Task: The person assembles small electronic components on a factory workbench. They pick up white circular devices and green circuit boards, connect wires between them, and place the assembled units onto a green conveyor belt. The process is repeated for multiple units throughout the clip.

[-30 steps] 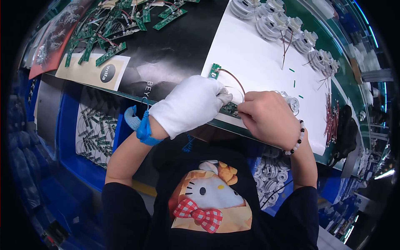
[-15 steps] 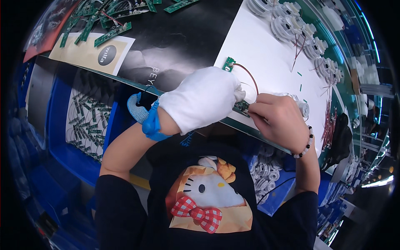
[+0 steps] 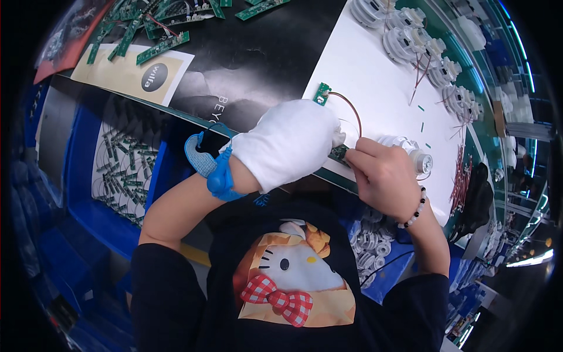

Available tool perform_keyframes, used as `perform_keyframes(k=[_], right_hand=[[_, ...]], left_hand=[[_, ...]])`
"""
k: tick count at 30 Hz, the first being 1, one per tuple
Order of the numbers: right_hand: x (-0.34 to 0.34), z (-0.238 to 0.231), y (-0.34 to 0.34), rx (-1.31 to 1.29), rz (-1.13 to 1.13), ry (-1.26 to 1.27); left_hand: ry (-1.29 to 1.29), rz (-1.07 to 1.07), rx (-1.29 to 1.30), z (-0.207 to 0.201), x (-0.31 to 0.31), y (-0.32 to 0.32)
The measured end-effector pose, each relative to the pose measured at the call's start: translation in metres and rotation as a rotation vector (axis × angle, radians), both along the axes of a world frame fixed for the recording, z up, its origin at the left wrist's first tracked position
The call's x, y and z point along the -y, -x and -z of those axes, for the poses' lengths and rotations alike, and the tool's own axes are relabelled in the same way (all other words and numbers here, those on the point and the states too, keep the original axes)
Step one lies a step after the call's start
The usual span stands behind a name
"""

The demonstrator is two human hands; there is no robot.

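White cloth glove covers the left hand, which is set over the near edge of a white sheet on the bench. Its fingers curl down and are mostly hidden, so I cannot tell how firmly they hold anything. Bare and pinched, the right hand has thumb and forefinger drawn together; what lies between their tips is too small to tell. A small dark green circuit board sits in the narrow gap between the two hands, at the sheet's near edge. Just beyond the glove lies another green board, and a brown wire arcs from it down toward the right fingertips.

A blue strap circles the left wrist, a beaded bracelet the right. Just past the right hand stands a round clear-and-white part; more white round parts line the sheet's far right side. Red wires lie in a bundle near its right edge. Green boards heap at the upper left, some overlapping a tan card. Below the bench, a blue bin holds more boards.
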State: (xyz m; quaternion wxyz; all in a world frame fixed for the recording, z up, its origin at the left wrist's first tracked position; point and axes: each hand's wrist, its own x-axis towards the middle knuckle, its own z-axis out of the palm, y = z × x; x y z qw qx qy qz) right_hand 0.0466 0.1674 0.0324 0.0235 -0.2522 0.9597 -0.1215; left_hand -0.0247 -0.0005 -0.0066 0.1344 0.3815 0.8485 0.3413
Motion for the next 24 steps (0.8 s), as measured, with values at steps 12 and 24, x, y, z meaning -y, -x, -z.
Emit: perform_keyframes(k=[12,24], right_hand=[[-0.061,0.011,-0.039,-0.272,0.376,0.538],[-0.092,-0.086,0.061,0.047,0.293,0.730]], left_hand=[[-0.042,-0.159,-0.409,-0.048,0.002,0.006],[-0.531,-0.472,-0.178,-0.023,0.012,-0.005]])
